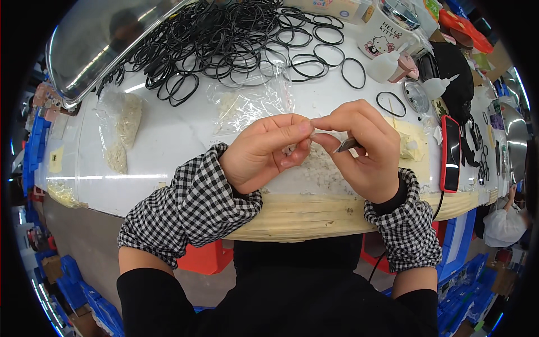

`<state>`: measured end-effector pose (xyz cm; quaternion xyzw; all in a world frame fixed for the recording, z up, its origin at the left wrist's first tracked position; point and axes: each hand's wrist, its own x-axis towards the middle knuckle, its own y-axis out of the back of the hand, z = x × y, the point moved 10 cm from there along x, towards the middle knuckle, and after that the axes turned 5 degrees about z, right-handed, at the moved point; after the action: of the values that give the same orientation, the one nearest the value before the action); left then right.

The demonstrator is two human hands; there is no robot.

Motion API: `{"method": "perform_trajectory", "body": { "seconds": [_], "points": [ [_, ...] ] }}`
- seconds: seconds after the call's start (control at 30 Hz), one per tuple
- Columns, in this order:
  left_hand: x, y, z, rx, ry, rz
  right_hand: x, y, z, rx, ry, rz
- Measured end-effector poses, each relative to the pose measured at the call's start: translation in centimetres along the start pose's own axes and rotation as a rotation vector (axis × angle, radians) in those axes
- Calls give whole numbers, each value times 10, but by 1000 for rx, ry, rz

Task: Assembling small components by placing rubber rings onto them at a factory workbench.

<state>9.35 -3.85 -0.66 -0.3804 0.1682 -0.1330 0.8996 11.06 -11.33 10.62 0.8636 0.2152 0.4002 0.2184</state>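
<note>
The left hand (264,154) and the right hand (362,149) meet over the near edge of the white counter (168,140), fingertips almost touching. The left fingers (292,130) are curled in, thumb and forefinger pinched together on a tiny pale piece (288,150) that is too small to make out. The right fingers (331,122) are closed as well: the thumb and forefinger press together at the tips, facing the left ones, while the lower fingers grip a slim metal tool (348,145), its tip pointing toward the left hand. Both wrists wear black-and-white checked sleeve covers (196,202).

Just under the fingers a scatter of small pale bits (320,168) lies on the counter. Beyond the fingertips sits a crumpled clear plastic bag (252,98), and farther out a large heap of black rubber rings (224,39) spreads across the counter, with a few single rings lying loose toward the right. Well to the left of the left fingers lies a clear bag of whitish small parts (120,129). To the right of the right fingers are a yellowish pad (412,140), a phone in a red case (450,151) and two small white squeeze bottles (387,64). A shiny metal tray (95,45) rests at the far left.
</note>
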Motion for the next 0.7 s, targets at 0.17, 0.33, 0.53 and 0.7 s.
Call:
{"method": "perform_trajectory", "body": {
  "seconds": [0.17, 0.33, 0.53, 0.7],
  "points": [
    [-1, 2, -2, -42, -7, 22, -3, -4, 8, 68, -28, -20],
    [-2, 5, -2, -6, -30, 43, -6, -10, 23, 89, -193, -41],
    [-2, 6, 6, 61, -67, 47, -8, -8, 27, 90, -230, -17],
    [-5, 4, 7, 90, -87, 75, -4, -4, 16, 78, -139, 6]
  ]
}}
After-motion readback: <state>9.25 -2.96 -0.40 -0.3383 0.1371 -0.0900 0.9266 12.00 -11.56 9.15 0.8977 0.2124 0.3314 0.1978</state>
